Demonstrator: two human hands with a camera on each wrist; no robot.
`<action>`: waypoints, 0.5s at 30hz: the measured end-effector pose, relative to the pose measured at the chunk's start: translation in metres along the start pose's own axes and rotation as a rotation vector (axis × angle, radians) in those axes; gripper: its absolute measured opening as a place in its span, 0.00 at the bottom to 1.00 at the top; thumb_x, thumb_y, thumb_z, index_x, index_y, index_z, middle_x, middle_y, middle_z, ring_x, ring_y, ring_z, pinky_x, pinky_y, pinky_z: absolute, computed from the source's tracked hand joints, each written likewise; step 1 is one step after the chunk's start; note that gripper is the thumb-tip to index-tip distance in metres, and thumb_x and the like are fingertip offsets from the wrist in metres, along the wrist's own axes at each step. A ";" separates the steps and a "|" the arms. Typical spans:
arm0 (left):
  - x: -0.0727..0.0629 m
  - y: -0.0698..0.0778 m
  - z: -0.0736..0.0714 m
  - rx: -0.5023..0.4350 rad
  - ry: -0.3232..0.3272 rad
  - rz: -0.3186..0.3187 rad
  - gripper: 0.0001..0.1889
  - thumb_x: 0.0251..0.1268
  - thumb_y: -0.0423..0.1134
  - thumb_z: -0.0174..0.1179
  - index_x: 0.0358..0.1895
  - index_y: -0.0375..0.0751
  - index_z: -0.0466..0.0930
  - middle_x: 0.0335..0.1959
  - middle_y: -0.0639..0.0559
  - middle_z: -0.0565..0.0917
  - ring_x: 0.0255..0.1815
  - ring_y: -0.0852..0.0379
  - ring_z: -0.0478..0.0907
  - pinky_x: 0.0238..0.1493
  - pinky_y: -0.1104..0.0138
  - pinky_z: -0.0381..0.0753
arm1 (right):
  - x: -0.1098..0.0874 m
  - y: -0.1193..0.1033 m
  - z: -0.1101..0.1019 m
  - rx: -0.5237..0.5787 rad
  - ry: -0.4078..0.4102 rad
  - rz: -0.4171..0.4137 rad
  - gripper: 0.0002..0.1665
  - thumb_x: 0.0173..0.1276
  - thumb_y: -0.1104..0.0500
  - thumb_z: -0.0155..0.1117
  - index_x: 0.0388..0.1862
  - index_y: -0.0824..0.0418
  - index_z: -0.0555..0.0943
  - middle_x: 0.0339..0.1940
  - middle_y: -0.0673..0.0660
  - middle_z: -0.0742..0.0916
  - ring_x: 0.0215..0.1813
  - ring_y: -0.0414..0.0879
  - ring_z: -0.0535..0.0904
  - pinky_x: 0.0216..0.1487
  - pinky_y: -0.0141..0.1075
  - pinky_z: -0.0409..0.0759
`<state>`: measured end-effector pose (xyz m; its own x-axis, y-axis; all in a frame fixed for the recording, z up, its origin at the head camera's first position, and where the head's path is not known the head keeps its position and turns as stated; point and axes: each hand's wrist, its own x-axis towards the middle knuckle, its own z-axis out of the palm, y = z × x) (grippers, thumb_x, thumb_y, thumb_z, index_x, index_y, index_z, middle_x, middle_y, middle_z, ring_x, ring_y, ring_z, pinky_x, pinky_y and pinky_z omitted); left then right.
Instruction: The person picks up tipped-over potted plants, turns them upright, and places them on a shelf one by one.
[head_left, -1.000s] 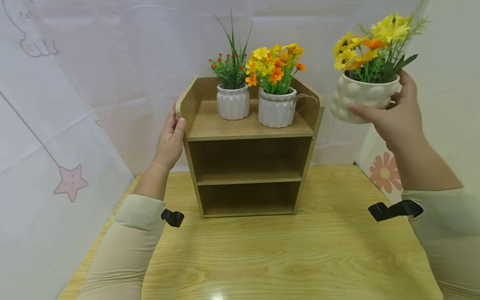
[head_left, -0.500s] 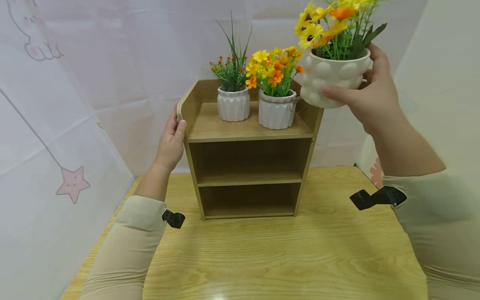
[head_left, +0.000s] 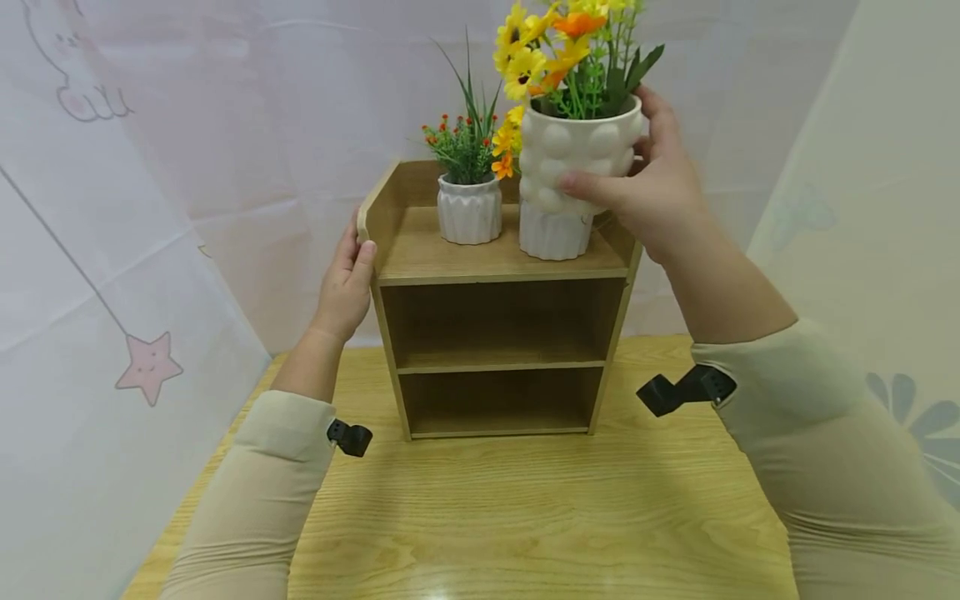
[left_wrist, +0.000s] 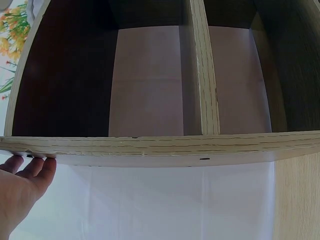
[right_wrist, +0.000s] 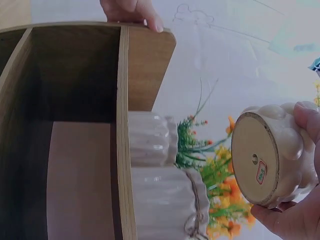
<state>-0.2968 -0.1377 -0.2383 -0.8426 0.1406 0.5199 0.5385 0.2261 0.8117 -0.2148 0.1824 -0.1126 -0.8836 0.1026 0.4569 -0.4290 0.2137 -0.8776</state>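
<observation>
My right hand (head_left: 660, 192) holds a cream potted flower plant (head_left: 577, 150) with a bubbled pot and yellow and orange blooms. It is raised in front of the shelf's top, and the right wrist view shows the pot's flat underside (right_wrist: 255, 157) with a small label. Behind it, a white fluted pot (head_left: 555, 233) of yellow-orange flowers is partly hidden. To the left stands another white pot (head_left: 469, 212) with grass and red buds. My left hand (head_left: 345, 287) rests against the left side of the wooden shelf (head_left: 502, 271), its fingertips (left_wrist: 47, 167) touching the outer panel.
Two lower compartments of the shelf hold nothing visible. The shelf stands on a wood-grain table (head_left: 495, 508). Pale printed cloth (head_left: 225, 108) hangs behind and at both sides. Raised side panels (head_left: 382, 212) edge the shelf's top board.
My right hand has carried the cream potted plant leftward from the right side to in front of the top board, covering part of the orange-flowered pot. My left hand stays at the shelf's side.
</observation>
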 end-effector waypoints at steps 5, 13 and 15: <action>0.000 0.001 0.001 0.001 -0.001 0.003 0.29 0.81 0.46 0.37 0.80 0.59 0.41 0.81 0.55 0.49 0.80 0.56 0.48 0.80 0.60 0.50 | 0.001 -0.002 0.019 0.062 -0.053 0.020 0.63 0.50 0.63 0.79 0.76 0.37 0.52 0.57 0.53 0.71 0.58 0.46 0.71 0.62 0.43 0.76; 0.000 0.004 0.002 -0.016 -0.013 0.004 0.30 0.81 0.45 0.36 0.80 0.56 0.41 0.81 0.52 0.49 0.80 0.54 0.48 0.80 0.58 0.49 | 0.004 -0.002 0.043 0.003 -0.105 0.053 0.64 0.53 0.58 0.78 0.78 0.34 0.47 0.61 0.57 0.71 0.61 0.48 0.73 0.63 0.43 0.76; 0.000 0.005 0.003 -0.018 -0.009 0.003 0.29 0.81 0.46 0.37 0.80 0.58 0.41 0.81 0.52 0.50 0.80 0.53 0.49 0.80 0.58 0.50 | 0.005 -0.001 0.048 0.003 -0.117 0.062 0.65 0.53 0.58 0.79 0.78 0.33 0.47 0.61 0.57 0.71 0.61 0.48 0.73 0.63 0.43 0.77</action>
<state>-0.2947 -0.1342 -0.2351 -0.8407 0.1497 0.5204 0.5413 0.2087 0.8145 -0.2275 0.1358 -0.1165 -0.9241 0.0014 0.3822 -0.3736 0.2071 -0.9042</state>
